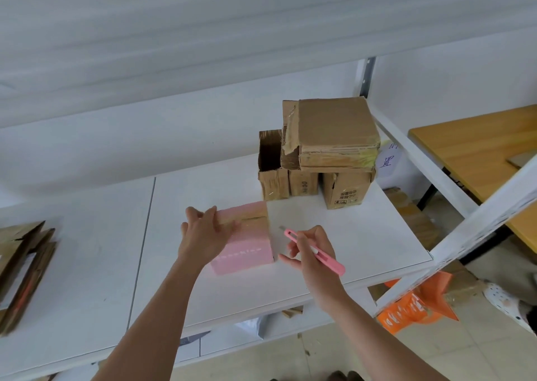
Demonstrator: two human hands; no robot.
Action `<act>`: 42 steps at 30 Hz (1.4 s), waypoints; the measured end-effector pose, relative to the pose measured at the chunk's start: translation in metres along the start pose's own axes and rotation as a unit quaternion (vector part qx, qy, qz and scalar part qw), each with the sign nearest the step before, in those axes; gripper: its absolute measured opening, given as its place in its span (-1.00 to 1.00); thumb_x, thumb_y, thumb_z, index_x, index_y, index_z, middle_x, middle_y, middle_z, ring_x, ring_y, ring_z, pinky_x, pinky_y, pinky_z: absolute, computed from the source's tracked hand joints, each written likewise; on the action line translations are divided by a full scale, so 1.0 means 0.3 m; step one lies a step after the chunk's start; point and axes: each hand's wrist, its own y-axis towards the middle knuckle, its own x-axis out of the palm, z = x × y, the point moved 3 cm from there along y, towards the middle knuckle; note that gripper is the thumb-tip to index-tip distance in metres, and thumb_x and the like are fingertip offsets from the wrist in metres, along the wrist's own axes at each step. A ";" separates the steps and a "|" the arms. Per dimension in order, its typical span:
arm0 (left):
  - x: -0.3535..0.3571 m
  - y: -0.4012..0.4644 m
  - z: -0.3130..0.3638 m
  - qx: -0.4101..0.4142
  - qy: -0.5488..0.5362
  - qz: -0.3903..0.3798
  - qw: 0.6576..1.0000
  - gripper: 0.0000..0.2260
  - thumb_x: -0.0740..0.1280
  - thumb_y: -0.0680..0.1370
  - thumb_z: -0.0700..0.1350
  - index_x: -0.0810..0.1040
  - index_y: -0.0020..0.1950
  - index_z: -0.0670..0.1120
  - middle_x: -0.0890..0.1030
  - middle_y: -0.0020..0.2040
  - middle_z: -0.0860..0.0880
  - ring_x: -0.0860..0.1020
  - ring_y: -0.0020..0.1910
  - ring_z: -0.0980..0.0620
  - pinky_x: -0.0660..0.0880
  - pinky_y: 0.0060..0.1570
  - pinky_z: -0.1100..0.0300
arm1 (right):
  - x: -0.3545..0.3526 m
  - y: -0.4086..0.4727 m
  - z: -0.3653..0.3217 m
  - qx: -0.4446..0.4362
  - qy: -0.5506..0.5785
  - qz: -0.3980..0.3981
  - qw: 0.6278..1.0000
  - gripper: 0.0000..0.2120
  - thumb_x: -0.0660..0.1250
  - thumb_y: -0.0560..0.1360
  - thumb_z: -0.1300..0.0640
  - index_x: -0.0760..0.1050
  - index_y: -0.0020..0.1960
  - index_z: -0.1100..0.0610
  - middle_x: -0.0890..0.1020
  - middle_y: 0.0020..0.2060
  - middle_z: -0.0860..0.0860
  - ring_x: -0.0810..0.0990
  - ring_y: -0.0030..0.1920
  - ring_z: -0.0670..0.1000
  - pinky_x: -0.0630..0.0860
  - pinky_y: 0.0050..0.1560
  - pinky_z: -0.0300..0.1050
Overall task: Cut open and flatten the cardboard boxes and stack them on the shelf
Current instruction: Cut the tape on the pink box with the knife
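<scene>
A small pink box with a brown cardboard top stands on the white shelf in front of me. My left hand rests on its left top edge, fingers spread over the lid. My right hand grips a pink box cutter just right of the box, blade end pointing up-left toward the box's top corner. Behind, a pile of brown cardboard boxes stands at the shelf's back right, one of them open at the top. Flattened cardboard lies stacked at the shelf's far left.
A white shelf upright slants down the right side. Beyond it is a wooden table. An orange bag and more cardboard lie on the floor below right. A higher white shelf board spans the top of the view.
</scene>
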 end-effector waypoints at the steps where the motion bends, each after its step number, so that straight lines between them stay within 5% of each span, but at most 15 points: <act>1: -0.015 0.004 -0.002 -0.002 0.026 0.010 1.000 -0.42 0.28 0.47 0.37 0.45 0.31 -0.01 0.20 0.15 0.00 0.25 0.20 -0.10 0.42 0.17 -0.05 | 0.006 0.005 -0.003 -0.004 -0.004 0.003 1.000 -0.86 0.23 0.63 0.19 0.36 -0.05 0.24 0.60 -0.30 0.00 0.63 -0.20 0.02 0.67 -0.03 0.07; 4: -0.047 0.018 -0.002 -0.018 0.067 0.015 0.998 -0.43 0.33 0.41 0.40 0.50 0.10 -0.07 0.25 0.09 0.00 0.30 0.22 -0.10 0.47 0.12 -0.03 | 0.041 0.016 0.004 0.003 0.017 0.000 1.000 -0.85 0.22 0.64 0.14 0.34 0.01 0.24 0.63 -0.22 -0.09 0.72 -0.08 0.08 0.67 -0.06 -0.02; 7: -0.073 0.014 -0.012 -0.119 0.065 0.035 0.990 -0.46 0.28 0.44 0.34 0.42 0.03 -0.13 0.51 0.00 -0.06 0.52 -0.03 -0.14 0.51 -0.09 0.02 | 0.079 0.026 0.016 0.010 0.030 0.002 0.999 -0.85 0.19 0.66 0.14 0.32 0.02 0.23 0.60 -0.05 -0.06 0.72 0.01 0.08 0.66 -0.01 -0.02; 10: -0.082 -0.002 -0.039 -0.175 -0.007 0.068 0.982 -0.45 0.23 0.50 0.28 0.23 0.21 -0.13 0.59 -0.10 -0.12 0.62 -0.25 -0.18 0.55 -0.12 0.01 | 0.113 0.030 0.029 0.010 0.024 -0.001 1.000 -0.85 0.19 0.66 0.13 0.32 0.00 0.21 0.60 0.10 0.01 0.71 0.03 0.07 0.66 0.02 0.01; 14: -0.044 -0.034 -0.013 -0.110 -0.100 0.014 0.989 -0.50 0.10 0.62 0.16 0.00 0.50 0.14 0.58 -0.20 -0.11 0.60 -0.56 -0.14 0.58 -0.13 0.05 | 0.152 0.028 0.055 0.018 0.036 -0.022 0.999 -0.83 0.19 0.66 0.11 0.31 0.01 0.22 0.60 0.16 0.03 0.69 0.07 0.04 0.65 0.03 0.01; 18: -0.012 -0.049 0.033 -0.126 -0.207 -0.047 0.969 -0.57 0.15 0.63 0.12 0.22 0.42 -0.06 0.64 -0.32 -0.16 0.63 -0.50 -0.16 0.60 -0.19 0.10 | 0.160 0.049 0.066 0.013 0.051 0.009 0.999 -0.81 0.23 0.64 0.09 0.32 0.00 0.21 0.62 -0.05 0.09 0.69 0.06 0.03 0.65 -0.05 -0.04; 21: -0.022 -0.053 0.049 -0.119 -0.114 -0.041 0.985 -0.62 0.32 0.53 0.10 0.48 0.16 -0.17 0.65 -0.37 -0.08 0.64 -0.47 -0.09 0.51 -0.31 0.18 | 0.135 0.110 0.045 0.029 0.066 0.040 0.997 -0.81 0.27 0.63 0.09 0.35 0.01 0.21 0.61 -0.12 0.11 0.70 0.03 0.07 0.65 -0.09 -0.04; 25: -0.049 -0.035 0.048 -0.010 0.124 0.069 0.990 -0.41 0.36 0.49 0.27 0.40 0.39 -0.04 0.45 0.20 -0.07 0.44 0.23 -0.11 0.41 0.10 0.03 | 0.115 0.146 0.037 0.059 0.092 0.035 0.993 -0.82 0.29 0.62 0.11 0.35 0.02 0.20 0.63 -0.06 0.10 0.69 0.08 0.07 0.66 -0.02 0.01; 28: -0.004 -0.018 0.029 0.156 0.110 0.005 0.982 -0.49 0.14 0.64 0.17 0.13 0.58 0.16 0.07 0.59 -0.02 -0.03 0.57 -0.08 -0.05 0.51 -0.09 | 0.102 0.122 0.054 0.059 0.093 0.045 0.993 -0.83 0.29 0.62 0.12 0.35 0.00 0.21 0.64 -0.19 0.02 0.69 0.08 0.06 0.65 0.01 0.03; 33: 0.060 0.009 -0.020 0.144 0.146 -0.042 0.978 -0.50 -0.16 0.64 0.23 -0.12 0.58 0.25 -0.16 0.62 0.08 -0.21 0.58 -0.03 -0.18 0.51 -0.08 | 0.114 0.089 0.069 0.057 0.097 0.051 0.992 -0.83 0.30 0.62 0.15 0.37 -0.04 0.22 0.67 -0.22 -0.08 0.70 -0.01 -0.02 0.65 0.03 -0.05; 42: 0.070 0.027 -0.033 0.129 0.130 -0.060 0.981 -0.48 -0.09 0.61 0.30 -0.12 0.56 0.31 -0.20 0.60 0.14 -0.29 0.56 0.05 -0.26 0.50 -0.03 | 0.128 0.095 0.069 0.050 0.074 0.061 0.994 -0.82 0.28 0.63 0.10 0.36 -0.02 0.21 0.62 -0.02 0.17 0.68 0.05 0.10 0.63 0.08 -0.01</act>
